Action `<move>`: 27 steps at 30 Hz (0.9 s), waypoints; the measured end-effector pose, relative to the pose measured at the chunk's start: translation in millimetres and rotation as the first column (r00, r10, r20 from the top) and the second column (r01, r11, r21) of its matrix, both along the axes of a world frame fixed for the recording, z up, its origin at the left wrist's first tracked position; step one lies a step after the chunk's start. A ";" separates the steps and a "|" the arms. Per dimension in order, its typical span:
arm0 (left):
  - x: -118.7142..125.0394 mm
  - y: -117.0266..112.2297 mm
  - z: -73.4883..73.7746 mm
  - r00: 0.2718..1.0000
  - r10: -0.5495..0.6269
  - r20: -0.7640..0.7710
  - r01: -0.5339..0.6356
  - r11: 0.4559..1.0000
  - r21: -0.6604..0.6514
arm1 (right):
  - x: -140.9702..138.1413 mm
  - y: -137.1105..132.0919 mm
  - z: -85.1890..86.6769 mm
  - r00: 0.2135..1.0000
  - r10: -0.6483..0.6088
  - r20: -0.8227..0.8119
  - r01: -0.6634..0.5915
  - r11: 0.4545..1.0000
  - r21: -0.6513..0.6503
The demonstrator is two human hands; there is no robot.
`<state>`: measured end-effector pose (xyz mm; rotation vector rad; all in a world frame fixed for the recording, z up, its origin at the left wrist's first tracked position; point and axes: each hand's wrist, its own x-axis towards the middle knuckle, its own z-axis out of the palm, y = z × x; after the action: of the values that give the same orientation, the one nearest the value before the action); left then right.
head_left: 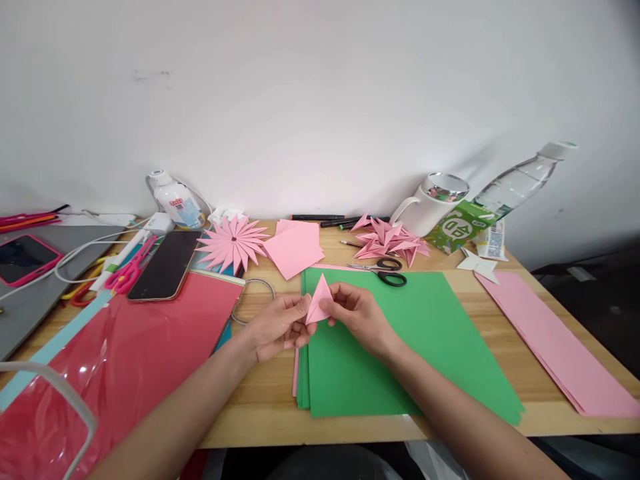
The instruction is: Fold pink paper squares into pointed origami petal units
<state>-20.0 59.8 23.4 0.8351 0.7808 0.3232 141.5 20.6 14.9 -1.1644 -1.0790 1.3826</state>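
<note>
A small piece of folded pink paper, pointed at the top, is held up between my two hands. My left hand pinches its left edge, the thumb in front. On the other side my right hand grips it, with the thumb pressed on its face. Below lies a stack of green paper. Behind the hands are loose pink paper squares, a many-pointed pink paper star and a heap of folded pink pieces. Black-handled scissors rest at the green stack's far edge.
Left are red sheets in clear film, a black phone, pink scissors and a white bottle. Right stand a white mug, a green carton and a water bottle, near long pink sheets.
</note>
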 end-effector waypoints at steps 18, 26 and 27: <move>5.9 -6.5 0.1 0.998 0.059 -0.010 -0.055 0.971 0.233 | -0.6 0.4 -1.6 0.992 -0.121 -0.019 0.121 0.992 -0.024; 7.3 -6.7 0.3 0.994 0.098 -0.048 -0.078 0.947 0.310 | -1.7 -0.3 2.0 0.989 -0.126 -0.072 0.124 0.992 -0.028; 7.6 -6.8 -0.7 0.994 0.102 -0.050 -0.080 0.942 0.326 | -1.9 -0.4 2.1 0.989 -0.125 -0.077 0.124 0.992 -0.026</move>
<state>-12.5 53.0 22.7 1.1248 0.8422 0.5178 139.6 20.2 16.9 -1.1633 -0.9231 1.3338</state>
